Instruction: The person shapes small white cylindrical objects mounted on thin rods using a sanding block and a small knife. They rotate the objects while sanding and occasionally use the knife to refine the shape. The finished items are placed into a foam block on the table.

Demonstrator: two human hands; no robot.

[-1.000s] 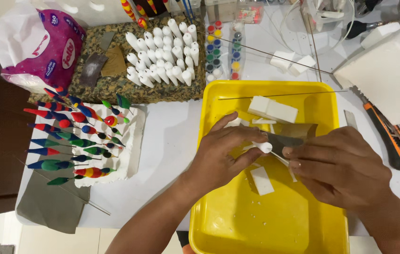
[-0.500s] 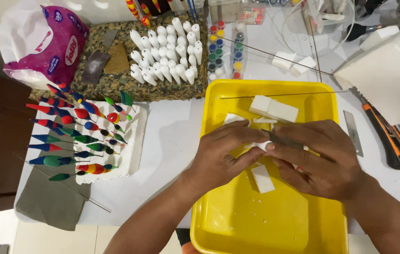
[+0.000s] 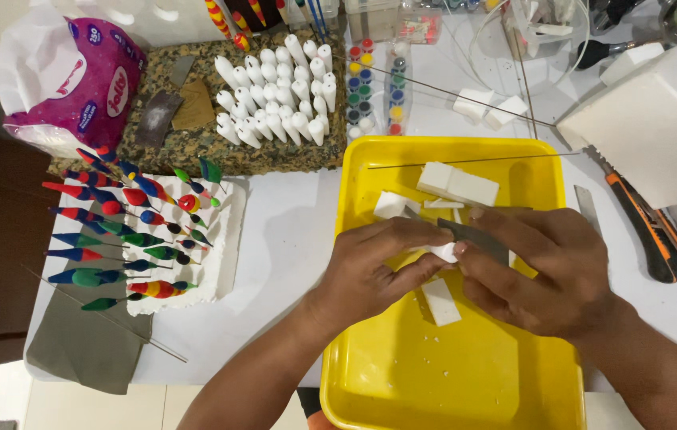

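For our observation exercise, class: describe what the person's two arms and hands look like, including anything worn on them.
Both forearms are bare, with no sleeves in view. The left hand and the right hand wear no gloves, and no rings, watch or bracelet show. Fingernails are short and unpainted.

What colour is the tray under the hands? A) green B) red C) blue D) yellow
D: both hands, left and right, work a small white foam piece over a bright yellow tray that also holds white foam blocks.
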